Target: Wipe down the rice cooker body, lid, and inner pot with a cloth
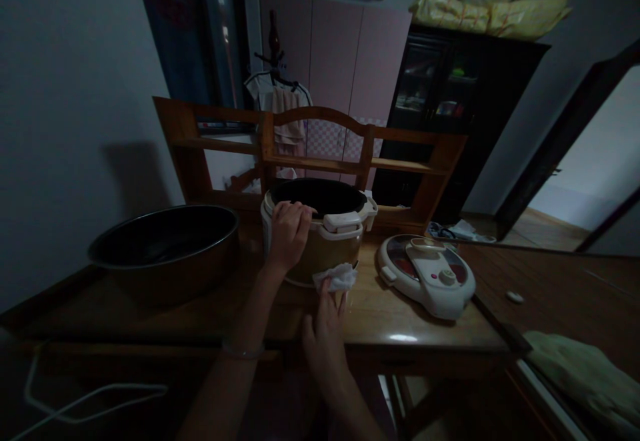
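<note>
A gold and white cooker body [330, 248] stands open on the wooden table [425, 324], its dark inner pot showing. My left hand [289, 233] grips the cooker's near left rim, fingers curled over the edge. My right hand [325, 324] holds a crumpled white cloth [337, 276] pressed against the lower front of the cooker. The cooker's detached lid [427, 273], white with a reddish top, lies flat on the table to the right.
A large dark round pan [165, 244] sits on the table at the left. A wooden shelf rail [310, 154] runs behind the cooker. A white cable [90, 398] hangs at the lower left. A pale green cloth [580, 368] lies at the lower right.
</note>
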Available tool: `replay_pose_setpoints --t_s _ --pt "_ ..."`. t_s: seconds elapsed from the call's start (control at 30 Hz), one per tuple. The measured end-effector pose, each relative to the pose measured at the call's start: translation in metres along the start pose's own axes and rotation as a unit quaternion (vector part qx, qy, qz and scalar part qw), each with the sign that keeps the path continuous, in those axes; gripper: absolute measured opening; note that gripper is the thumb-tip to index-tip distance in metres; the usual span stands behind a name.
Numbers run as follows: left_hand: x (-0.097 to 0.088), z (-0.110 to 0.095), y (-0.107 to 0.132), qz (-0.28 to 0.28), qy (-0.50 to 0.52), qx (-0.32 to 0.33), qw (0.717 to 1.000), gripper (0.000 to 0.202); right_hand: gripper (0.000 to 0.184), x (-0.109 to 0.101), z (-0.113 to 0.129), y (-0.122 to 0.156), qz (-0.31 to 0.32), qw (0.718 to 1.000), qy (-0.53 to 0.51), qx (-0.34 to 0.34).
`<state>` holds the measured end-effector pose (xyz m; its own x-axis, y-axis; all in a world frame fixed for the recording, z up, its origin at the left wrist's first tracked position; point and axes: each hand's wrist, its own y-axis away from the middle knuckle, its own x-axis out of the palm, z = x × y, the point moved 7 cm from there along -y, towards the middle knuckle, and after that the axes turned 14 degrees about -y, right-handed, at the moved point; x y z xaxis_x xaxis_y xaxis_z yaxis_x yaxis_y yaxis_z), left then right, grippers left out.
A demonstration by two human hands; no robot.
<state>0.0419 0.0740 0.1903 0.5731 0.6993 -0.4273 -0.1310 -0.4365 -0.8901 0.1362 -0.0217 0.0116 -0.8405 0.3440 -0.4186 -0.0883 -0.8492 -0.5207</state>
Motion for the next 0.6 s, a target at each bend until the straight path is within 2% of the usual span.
replay_pose_setpoints --t_s 0.13,0.2,0.27,0.4,0.5,0.6 --pt "0.000 -0.001 0.000 0.010 -0.002 0.000 1.000 0.039 0.051 -0.028 0.010 0.000 -0.028 0.998 0.038 -0.050" --pt "0.000 -0.001 0.000 0.009 -0.006 0.000 1.000 0.040 0.040 -0.026 0.016 -0.001 0.000 0.995 0.060 -0.085" --pt "0.000 0.000 0.000 0.009 -0.006 -0.001 1.000 0.039 0.035 -0.007 0.023 0.000 0.061 0.988 0.074 -0.124" --pt "0.000 0.000 0.000 0.000 0.001 -0.002 1.000 0.037 0.034 0.054 0.036 0.008 0.189 0.957 0.085 -0.202" --pt "0.000 0.000 0.000 0.008 0.003 -0.003 1.000 0.038 0.031 0.087 0.040 0.008 0.227 0.947 0.079 -0.215" --pt "0.000 0.000 -0.001 0.023 0.005 -0.003 1.000 0.038 0.028 0.098 0.039 0.004 0.229 0.950 0.075 -0.198"
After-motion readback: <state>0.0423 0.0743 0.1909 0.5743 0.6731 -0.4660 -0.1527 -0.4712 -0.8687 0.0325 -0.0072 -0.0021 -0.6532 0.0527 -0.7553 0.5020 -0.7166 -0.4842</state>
